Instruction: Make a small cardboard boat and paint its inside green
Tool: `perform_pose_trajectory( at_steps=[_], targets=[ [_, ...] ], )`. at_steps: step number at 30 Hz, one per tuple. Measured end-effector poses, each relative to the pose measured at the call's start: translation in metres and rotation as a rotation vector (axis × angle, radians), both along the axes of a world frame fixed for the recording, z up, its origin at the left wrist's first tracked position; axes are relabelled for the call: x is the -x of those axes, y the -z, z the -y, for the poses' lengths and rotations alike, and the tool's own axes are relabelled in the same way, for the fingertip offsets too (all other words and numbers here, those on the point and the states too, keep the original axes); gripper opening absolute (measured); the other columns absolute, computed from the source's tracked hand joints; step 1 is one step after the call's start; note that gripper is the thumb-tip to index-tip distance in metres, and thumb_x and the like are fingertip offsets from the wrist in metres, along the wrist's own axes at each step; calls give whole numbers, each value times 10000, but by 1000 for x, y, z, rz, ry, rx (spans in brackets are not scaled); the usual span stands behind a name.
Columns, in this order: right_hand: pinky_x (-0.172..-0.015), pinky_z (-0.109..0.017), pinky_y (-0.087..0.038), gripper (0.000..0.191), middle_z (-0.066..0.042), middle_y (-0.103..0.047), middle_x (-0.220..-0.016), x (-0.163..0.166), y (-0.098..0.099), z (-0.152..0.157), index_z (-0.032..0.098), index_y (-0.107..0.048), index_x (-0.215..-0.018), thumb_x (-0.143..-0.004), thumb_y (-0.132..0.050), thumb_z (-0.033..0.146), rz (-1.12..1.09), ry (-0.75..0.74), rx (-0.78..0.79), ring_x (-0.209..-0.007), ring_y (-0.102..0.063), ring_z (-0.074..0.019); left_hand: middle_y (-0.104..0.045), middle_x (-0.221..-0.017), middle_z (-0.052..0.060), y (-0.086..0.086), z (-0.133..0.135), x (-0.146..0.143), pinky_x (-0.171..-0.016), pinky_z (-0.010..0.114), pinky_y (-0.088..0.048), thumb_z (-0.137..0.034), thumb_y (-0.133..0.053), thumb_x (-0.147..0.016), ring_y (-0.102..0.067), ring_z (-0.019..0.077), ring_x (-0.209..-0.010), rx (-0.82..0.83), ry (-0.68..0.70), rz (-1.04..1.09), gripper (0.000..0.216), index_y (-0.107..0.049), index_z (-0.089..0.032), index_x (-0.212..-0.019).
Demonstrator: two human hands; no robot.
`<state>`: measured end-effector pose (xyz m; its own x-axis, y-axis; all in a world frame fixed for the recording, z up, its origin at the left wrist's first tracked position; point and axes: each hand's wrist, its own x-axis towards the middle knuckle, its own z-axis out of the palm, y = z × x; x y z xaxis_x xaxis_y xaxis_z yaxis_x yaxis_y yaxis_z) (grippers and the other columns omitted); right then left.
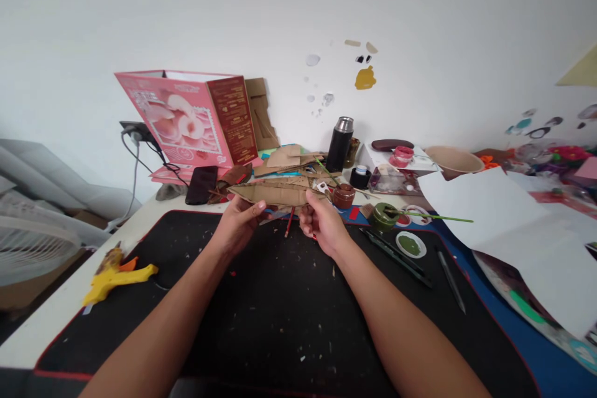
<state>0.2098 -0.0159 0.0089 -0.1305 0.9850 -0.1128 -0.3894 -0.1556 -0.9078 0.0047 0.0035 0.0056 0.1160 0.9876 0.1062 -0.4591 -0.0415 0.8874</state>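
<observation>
A long, pointed piece of brown cardboard (280,194) is held up between both my hands, above the far part of the black desk mat (265,298). My left hand (242,217) grips its lower edge near the left end, thumb lying along the front. At the right end my right hand (321,219) pinches it between thumb and curled fingers. The cardboard tapers to a tip on the left; part of its right end is covered by my thumb. Behind and below it, a red pencil (290,222) lies on the mat.
A yellow glue gun (116,277) lies at left. Jars of green paint (385,216) and brown paint (344,196), a black thermos (340,144), a phone (202,185) and a pink box (186,118) stand or lie behind. White paper sheets (489,217) spread at right.
</observation>
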Motion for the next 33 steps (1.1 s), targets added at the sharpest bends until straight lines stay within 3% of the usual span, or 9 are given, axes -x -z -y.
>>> perform_pose_trajectory(
  at_steps=[7,17,22,25,28,33],
  targets=[
    [-356,-215,-280,657,18,-558,-502,0,7,-4,219,-551,-609,-840,-753,800,105,39,-45,-374,-445,-89,-816,-1093,89,0,-2,4,-649,279,-574,-408,-1072,-625,-761,215,-839,16,-17,-4,618,-742,-195,-1103],
    [-385,-225,-287,766,16,-498,-426,7,11,1,222,-555,-549,-888,-632,904,218,16,-187,-361,-425,-90,-825,-1091,55,3,-12,13,-659,274,-576,-467,-1046,-663,-746,213,-898,56,-89,92,540,-770,-202,-1043],
    [-385,-242,-292,644,64,-506,-469,4,-4,7,256,-528,-707,-883,-681,856,306,96,-193,-365,-424,-111,-820,-937,12,4,-17,17,-590,241,-541,-461,-1030,-698,-728,175,-772,113,-95,218,486,-765,-211,-1018],
    [-431,-263,-325,502,74,-516,-505,-18,-19,2,242,-652,-847,-943,-688,734,496,160,-226,-407,-432,-135,-833,-1015,15,5,-17,18,-604,247,-565,-424,-1025,-707,-746,189,-831,160,-61,256,461,-780,-228,-1045],
    [-564,-281,-407,398,43,-584,-578,-52,-35,-12,216,-761,-959,-982,-686,606,813,217,-291,-547,-556,-179,-835,-1114,44,8,-15,17,-623,263,-590,-440,-1018,-708,-748,205,-872,191,-31,229,485,-802,-219,-1081],
    [-668,-312,-414,406,-31,-746,-773,-93,-65,-41,182,-772,-1299,-1040,-661,474,1381,246,-267,-768,-708,-251,-824,-1209,100,14,-14,15,-666,284,-591,-439,-999,-738,-753,242,-955,215,30,201,563,-800,-217,-1215]
  ],
)
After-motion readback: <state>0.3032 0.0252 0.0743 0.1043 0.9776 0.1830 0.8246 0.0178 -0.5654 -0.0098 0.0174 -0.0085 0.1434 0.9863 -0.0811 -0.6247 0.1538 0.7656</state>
